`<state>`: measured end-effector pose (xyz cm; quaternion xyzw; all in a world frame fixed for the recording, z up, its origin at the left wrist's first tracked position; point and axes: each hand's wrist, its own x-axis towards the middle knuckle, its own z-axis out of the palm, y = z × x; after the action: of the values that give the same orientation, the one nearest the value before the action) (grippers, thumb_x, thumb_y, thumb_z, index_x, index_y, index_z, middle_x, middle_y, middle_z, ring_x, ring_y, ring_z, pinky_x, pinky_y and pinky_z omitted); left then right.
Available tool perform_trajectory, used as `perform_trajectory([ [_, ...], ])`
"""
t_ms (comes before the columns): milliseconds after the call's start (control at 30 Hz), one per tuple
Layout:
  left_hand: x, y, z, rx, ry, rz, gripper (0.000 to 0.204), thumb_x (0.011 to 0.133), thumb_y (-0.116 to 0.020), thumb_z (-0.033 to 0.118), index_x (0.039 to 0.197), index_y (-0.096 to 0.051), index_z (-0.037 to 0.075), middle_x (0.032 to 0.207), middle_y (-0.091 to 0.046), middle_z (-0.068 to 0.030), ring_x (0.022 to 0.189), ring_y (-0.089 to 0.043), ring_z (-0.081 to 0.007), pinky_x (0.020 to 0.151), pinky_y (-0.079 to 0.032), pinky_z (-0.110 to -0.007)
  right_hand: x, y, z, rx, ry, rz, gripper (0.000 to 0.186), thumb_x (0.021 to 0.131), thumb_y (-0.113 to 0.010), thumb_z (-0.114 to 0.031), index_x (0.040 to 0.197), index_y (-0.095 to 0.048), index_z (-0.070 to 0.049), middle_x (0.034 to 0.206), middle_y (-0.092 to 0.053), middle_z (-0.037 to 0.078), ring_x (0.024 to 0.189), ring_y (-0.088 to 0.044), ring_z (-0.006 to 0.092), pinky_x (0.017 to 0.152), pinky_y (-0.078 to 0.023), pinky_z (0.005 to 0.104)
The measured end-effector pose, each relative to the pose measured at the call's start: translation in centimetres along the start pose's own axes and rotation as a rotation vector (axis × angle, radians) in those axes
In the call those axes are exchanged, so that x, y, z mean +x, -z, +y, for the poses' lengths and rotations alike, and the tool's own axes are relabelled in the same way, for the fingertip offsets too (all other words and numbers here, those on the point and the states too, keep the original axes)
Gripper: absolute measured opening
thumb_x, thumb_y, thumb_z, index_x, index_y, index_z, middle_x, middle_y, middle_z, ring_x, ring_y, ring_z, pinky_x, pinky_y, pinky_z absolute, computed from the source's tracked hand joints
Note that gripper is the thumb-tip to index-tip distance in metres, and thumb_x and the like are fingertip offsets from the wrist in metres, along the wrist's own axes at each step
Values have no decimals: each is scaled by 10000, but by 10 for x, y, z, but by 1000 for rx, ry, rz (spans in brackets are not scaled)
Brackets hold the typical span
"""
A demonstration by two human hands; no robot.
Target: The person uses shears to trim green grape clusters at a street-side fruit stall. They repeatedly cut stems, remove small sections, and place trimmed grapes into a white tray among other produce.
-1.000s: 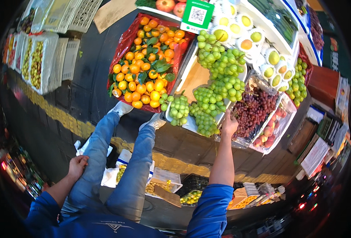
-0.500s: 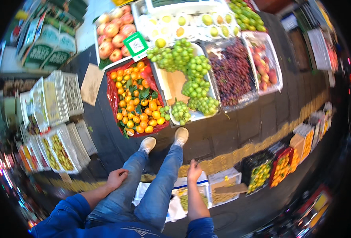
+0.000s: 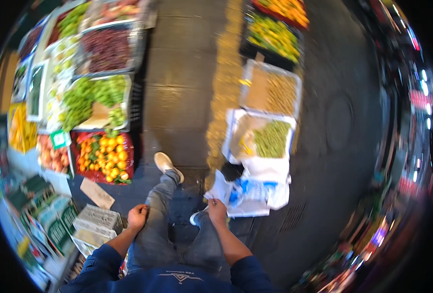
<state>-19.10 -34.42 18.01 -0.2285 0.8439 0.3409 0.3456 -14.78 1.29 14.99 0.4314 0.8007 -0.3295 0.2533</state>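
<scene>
Beside my left thigh, my left hand (image 3: 138,216) is loosely closed, with nothing visible in it. My right hand (image 3: 217,212) is closed in front of my right leg; a small dark thing sticks out of its fingers, too small to name. Just past that hand lies a white and blue plastic bag (image 3: 255,188). Ahead of my left hand, a crate lined with red plastic holds orange citrus fruit (image 3: 110,156). A flat piece of cardboard (image 3: 97,193) and a white plastic crate (image 3: 98,219) are nearest to my left hand.
Crates of green grapes (image 3: 111,93), dark red grapes (image 3: 106,51) and pomegranates (image 3: 53,154) stand on the left. To the right are boxes of thin green produce (image 3: 272,140), small brown produce (image 3: 281,95) and yellow-green fruit (image 3: 271,36). A dark paved walkway (image 3: 172,112) runs between.
My view has turned to the right. The fruit crates have swung from ahead to my left, and the boxes on the right now lie ahead. My left foot is in front of the right one.
</scene>
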Motion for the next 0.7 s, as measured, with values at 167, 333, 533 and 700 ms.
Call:
perform_trajectory([
  [167, -20, -34, 38, 365, -245, -55, 204, 930, -627, 167, 1042, -740, 38, 907, -712, -179, 837, -692, -338, 774, -542, -399, -18, -30, 109, 352, -229, 47, 366, 900, -688, -408, 905, -724, -44, 824, -714, 168, 812, -696, 367, 726, -521, 442],
  [333, -29, -120, 93, 677, -592, -120, 192, 895, -616, 78, 1060, -709, 46, 825, -646, -154, 741, -651, -326, 690, -525, -403, -3, -78, 203, 795, -469, -32, 310, 900, -732, -310, 819, -704, -12, 636, -609, 56, 575, -595, 159, 554, -473, 336],
  [533, -5, -347, 160, 819, -966, -372, 304, 855, -649, 52, 1154, -673, 99, 880, -640, -115, 803, -657, -331, 709, -548, -417, 41, -85, 283, 1727, -723, 94, 236, 939, -693, -234, 892, -681, -2, 615, -551, 33, 525, -528, 127, 508, -425, 280],
  [700, 15, -574, 219, 835, -1620, -567, 591, 729, -674, 3, 1310, -595, 75, 1144, -627, -135, 1011, -635, -329, 799, -550, -410, 81, -78, 327, 1970, -873, 400, 192, 955, -667, -189, 856, -659, -25, 644, -558, 16, 590, -548, 121, 578, -449, 271],
])
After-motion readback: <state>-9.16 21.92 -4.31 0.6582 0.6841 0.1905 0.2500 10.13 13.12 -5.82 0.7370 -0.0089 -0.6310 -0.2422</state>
